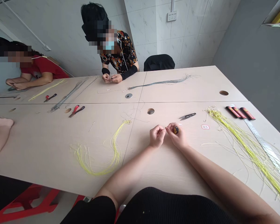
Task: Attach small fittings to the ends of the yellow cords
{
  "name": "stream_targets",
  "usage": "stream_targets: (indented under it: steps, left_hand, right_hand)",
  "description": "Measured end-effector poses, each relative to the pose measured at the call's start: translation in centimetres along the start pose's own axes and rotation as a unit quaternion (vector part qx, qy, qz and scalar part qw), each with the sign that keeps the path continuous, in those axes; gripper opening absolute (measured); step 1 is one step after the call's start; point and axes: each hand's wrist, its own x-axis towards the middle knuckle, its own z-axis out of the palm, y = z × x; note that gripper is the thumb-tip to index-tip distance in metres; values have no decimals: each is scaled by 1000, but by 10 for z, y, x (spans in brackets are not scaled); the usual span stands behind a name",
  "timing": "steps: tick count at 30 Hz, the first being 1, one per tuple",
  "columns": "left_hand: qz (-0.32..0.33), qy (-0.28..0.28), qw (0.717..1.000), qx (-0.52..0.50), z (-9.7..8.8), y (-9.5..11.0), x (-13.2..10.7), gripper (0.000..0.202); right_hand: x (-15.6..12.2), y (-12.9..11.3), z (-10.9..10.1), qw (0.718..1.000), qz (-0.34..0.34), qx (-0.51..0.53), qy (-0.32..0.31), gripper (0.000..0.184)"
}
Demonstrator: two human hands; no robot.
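Tiny piece in pinched fingertips

It is where left hand and right hand meet, both pinching it, too small to identify; the right one also grips a dark cylinder. Snips lie beyond, a yellow cord bundle to the right

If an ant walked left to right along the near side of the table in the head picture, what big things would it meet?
Another person's arm → curved yellow strand bundle → left hand → right hand, holding something black-and-yellow → long yellow strand bundle.
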Motion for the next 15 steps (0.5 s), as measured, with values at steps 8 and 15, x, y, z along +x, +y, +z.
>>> stream_targets:
  steps: [8,15]
  left_hand:
    - [10,-6,1000,0,0,1,0,40]
    - [22,-11,1000,-7,0,0,0,39]
  right_hand:
    - [0,1,1,1000,9,2,8,35]
    - [0,-1,0,1000,2,-5,-7,28]
